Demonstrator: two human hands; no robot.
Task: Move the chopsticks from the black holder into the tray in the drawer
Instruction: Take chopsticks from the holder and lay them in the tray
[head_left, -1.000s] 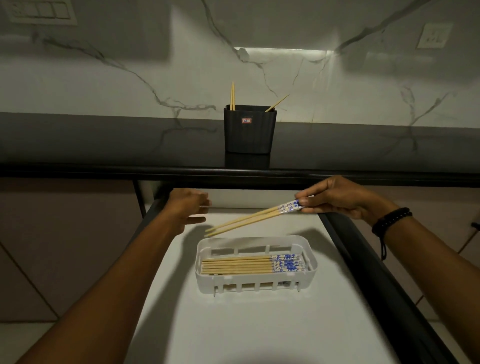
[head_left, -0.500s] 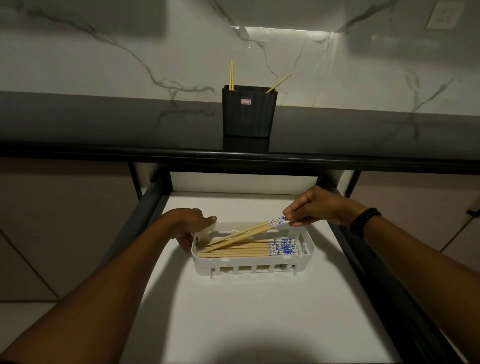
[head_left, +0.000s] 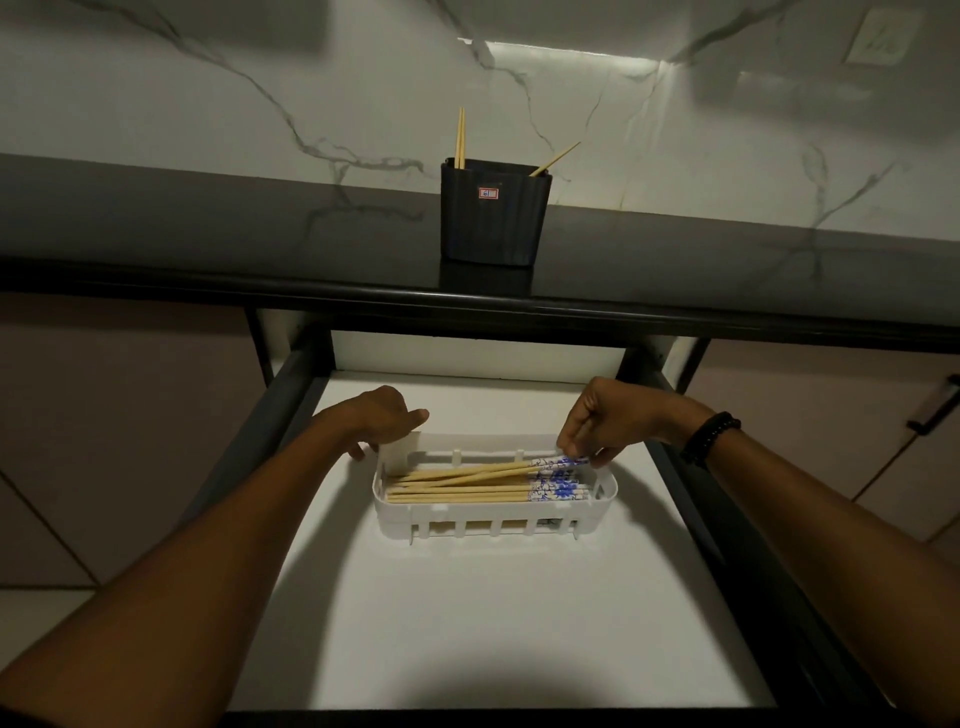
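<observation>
A white slotted tray (head_left: 498, 522) lies in the open drawer (head_left: 467, 623) and holds several wooden chopsticks (head_left: 467, 486) with blue-and-white ends. My right hand (head_left: 602, 426) pinches the patterned ends of a pair of chopsticks (head_left: 478, 472) that rests slanted on top of the others. My left hand (head_left: 382, 418) holds the tray's back left corner. The black holder (head_left: 493, 215) stands on the counter behind, with three chopsticks (head_left: 460, 137) sticking out of it.
The dark counter edge (head_left: 467, 304) runs across above the drawer. Black drawer rails (head_left: 696, 499) flank the white drawer floor. Cabinet fronts sit to both sides, with a handle (head_left: 935, 405) at the right. A marble wall (head_left: 208, 88) rises behind the holder.
My right hand has lowered the pair of chopsticks from above the drawer down into the tray. My left hand has moved to the tray's back left corner.
</observation>
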